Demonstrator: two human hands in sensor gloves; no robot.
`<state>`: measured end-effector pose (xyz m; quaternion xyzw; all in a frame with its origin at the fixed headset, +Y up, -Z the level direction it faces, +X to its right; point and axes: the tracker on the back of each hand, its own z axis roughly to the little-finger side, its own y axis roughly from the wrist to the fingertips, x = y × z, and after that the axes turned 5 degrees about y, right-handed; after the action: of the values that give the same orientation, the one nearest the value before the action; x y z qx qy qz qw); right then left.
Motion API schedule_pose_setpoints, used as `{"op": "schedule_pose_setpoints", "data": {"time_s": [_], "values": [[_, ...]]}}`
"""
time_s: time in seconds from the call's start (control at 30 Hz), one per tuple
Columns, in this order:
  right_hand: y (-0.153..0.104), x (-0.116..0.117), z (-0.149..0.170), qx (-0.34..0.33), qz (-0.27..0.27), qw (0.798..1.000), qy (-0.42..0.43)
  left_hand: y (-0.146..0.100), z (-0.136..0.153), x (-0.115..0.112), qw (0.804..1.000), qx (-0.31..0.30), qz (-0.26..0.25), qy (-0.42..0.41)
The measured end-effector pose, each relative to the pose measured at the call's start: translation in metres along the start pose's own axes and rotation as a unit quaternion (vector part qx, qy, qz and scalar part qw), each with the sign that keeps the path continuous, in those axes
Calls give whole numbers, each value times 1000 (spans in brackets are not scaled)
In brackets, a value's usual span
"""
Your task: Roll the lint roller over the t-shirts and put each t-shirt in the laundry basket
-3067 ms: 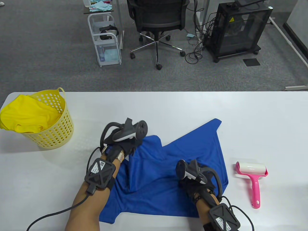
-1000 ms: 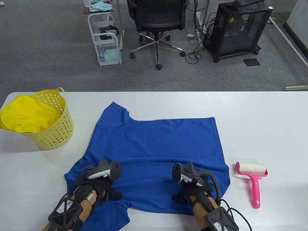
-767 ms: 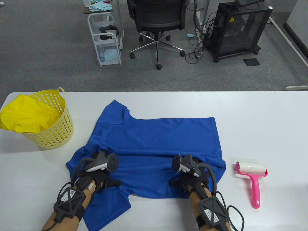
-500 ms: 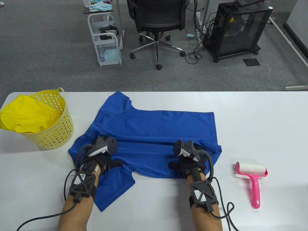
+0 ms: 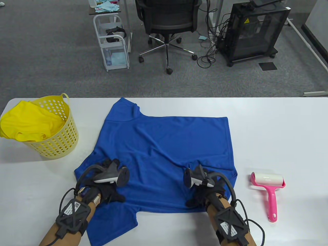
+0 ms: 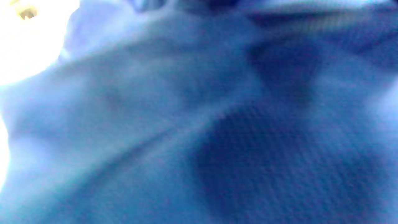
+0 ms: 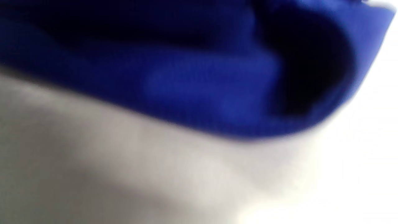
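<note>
A blue t-shirt (image 5: 164, 143) lies spread on the white table (image 5: 269, 128), collar end toward the left. My left hand (image 5: 109, 191) grips its near left part by the sleeve. My right hand (image 5: 202, 196) grips its near right part, and creases run toward both hands. The trackers hide most of the fingers. A pink lint roller (image 5: 269, 189) lies to the right of the shirt, untouched. Both wrist views are blurred: the left shows only blue t-shirt cloth (image 6: 199, 124), the right shows the blue t-shirt edge (image 7: 186, 77) above the table (image 7: 155, 174).
A yellow laundry basket (image 5: 59, 143) stands at the table's left end with a yellow t-shirt (image 5: 28, 123) hanging over its rim. Beyond the far edge are an office chair (image 5: 166, 23), a white cart (image 5: 112, 43) and a black cabinet (image 5: 253, 30).
The crumpled shirt has been opened out flat. In the last half second both hands drew back toward the near edge, pulling the shirt's near part with them.
</note>
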<state>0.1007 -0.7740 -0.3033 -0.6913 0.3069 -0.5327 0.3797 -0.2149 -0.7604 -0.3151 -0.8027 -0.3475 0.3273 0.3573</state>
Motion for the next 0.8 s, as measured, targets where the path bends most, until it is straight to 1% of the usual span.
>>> {"op": "schedule_pose_setpoints", "data": {"time_s": [0.07,0.1,0.13,0.2,0.23,0.27,0.33,0.37,0.4,0.47,0.53,0.57,0.6,0.7,0.8], "values": [[-15,-5,-6,-9,60,998,-11,-18,-9,9,998,-5,-69,7],[-21,-8,-8,-19,79,997,-4,-26,-13,12,996,-8,-87,-3],[-26,-9,-10,-18,84,996,15,-32,-18,14,995,-14,-93,-16],[-27,-7,-10,-16,74,996,49,-39,-26,14,995,-25,-93,-27],[-25,-4,-9,-22,62,996,56,-40,-30,13,994,-32,-99,-25],[-23,-1,-7,-21,49,996,69,-40,-35,9,994,-42,-95,-19],[-25,1,-3,-23,74,993,88,-40,-41,2,997,-42,-66,-7],[-26,1,-1,-22,73,993,90,-42,-43,-1,997,-39,-69,4],[-29,2,4,-5,59,995,86,-43,-43,-2,996,-40,-76,11],[-34,2,17,21,63,994,82,-46,-42,-3,997,-39,-67,19],[-36,6,45,72,54,988,124,-47,-41,-4,998,-38,-48,-6],[-36,7,59,93,50,984,145,-47,-40,-4,998,-38,-49,-10],[-37,9,76,127,50,977,166,-46,-40,-4,998,-40,-51,-8],[-40,17,118,218,41,956,190,-46,-40,-3,998,-43,-48,0],[-45,21,142,269,41,939,211,-50,-39,0,998,-38,-42,-2]]}}
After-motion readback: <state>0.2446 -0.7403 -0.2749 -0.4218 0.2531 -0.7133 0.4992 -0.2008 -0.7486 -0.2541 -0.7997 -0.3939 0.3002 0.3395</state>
